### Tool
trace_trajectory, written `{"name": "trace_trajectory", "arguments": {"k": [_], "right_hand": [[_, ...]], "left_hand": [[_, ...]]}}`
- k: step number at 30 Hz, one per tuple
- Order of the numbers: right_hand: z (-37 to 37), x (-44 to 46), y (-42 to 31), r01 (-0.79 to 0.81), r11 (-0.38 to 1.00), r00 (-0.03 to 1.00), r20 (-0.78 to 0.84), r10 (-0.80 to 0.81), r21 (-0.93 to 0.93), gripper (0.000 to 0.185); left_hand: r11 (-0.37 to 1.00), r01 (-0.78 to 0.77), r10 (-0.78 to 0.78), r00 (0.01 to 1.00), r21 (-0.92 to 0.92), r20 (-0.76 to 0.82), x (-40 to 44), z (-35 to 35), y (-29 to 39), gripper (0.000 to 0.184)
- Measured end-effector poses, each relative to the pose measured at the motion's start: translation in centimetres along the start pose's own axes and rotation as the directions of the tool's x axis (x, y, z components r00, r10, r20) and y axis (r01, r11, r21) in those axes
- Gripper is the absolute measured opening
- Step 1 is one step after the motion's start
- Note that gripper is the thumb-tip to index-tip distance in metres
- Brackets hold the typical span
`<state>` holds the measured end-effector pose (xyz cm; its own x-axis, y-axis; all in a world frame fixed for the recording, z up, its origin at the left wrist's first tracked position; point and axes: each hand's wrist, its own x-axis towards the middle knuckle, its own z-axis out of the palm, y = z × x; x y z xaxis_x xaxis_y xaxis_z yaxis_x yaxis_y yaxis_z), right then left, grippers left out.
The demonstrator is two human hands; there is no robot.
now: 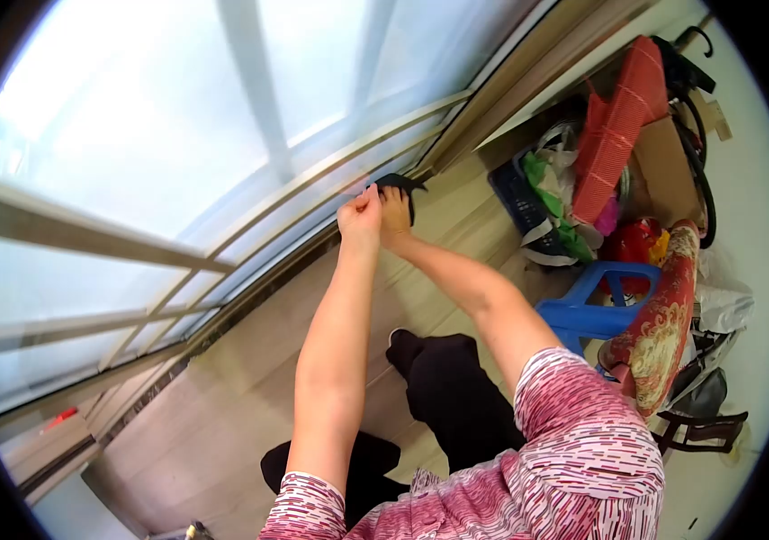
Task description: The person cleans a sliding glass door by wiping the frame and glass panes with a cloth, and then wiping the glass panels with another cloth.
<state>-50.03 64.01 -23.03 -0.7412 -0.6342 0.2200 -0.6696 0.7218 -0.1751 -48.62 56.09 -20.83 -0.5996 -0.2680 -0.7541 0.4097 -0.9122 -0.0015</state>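
Note:
Both my arms reach forward to the low part of a glass sliding door [249, 198]. My left hand [359, 214] is closed in a pinch beside the frame; what its fingers hold, if anything, is too small to make out. Right beside it, my right hand [393, 211] grips a black cloth [409, 187] against the bottom of the door, with its fingers over the fabric. Part of the cloth is hidden behind the hands.
On the right stand a blue plastic stool [600, 301], a red patterned cushion [668, 333], a dark blue basket [524, 202] with bags, a red checked bag [623, 126] and a cardboard box [663, 171]. The door track [249, 301] runs along the wood-look floor [222, 414].

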Motion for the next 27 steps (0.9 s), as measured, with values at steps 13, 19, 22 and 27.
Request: {"name": "trace_trajectory", "arguments": {"k": [13, 19, 22, 27], "right_hand": [[-11.9, 11.6, 9.6, -0.108, -0.59, 0.282, 0.594, 0.754, 0.8, 0.017], [-26.7, 14.4, 2.9, -0.007, -0.612, 0.504, 0.532, 0.681, 0.791, 0.015], [-36.5, 14.1, -3.4, -0.027, -0.178, 0.596, 0.158, 0.787, 0.984, 0.01], [-53.5, 14.9, -12.1, 0.217, 0.492, 0.737, -0.472, 0.483, 0.843, 0.016]], "left_hand": [[0.96, 0.208, -0.169, 0.965, -0.19, 0.202, -9.3, 12.6, -4.3, 0.046], [0.998, 0.058, -0.057, 0.998, 0.021, -0.025, -20.4, 20.4, -1.0, 0.031], [0.971, 0.166, -0.201, 0.958, 0.173, 0.206, -25.4, 23.7, 1.4, 0.036], [0.92, 0.131, -0.291, 0.859, 0.369, 0.421, -44.2, 34.1, 5.7, 0.035]]}}
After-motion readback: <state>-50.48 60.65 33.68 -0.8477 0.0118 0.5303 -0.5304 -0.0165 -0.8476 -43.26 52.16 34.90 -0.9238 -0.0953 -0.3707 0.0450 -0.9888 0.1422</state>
